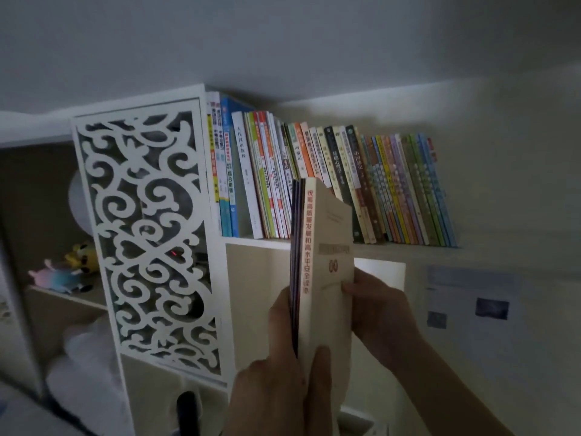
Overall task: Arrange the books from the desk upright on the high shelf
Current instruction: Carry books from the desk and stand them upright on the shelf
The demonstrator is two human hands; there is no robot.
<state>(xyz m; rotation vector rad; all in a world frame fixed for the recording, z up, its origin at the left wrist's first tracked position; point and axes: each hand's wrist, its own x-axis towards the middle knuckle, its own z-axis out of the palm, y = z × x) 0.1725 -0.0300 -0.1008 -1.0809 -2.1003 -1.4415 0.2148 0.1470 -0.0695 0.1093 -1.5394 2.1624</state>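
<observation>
Already the long white high shelf (pixel 408 248) carries a full row of many-coloured paperback books (pixel 345 180), most leaning left against the white fretwork side panel (pixel 147 234); that part looks done, though they tilt. Left to place is the small upright stack: a cream paperback with red spine lettering (pixel 327 278) and thin dark booklets (pixel 295 262) pressed to its left, held just below the shelf. The left hand (pixel 276 372) has its fingers closed round the stack's foot; the right hand (pixel 377 306) pinches the cover. No tabletop shows.
</observation>
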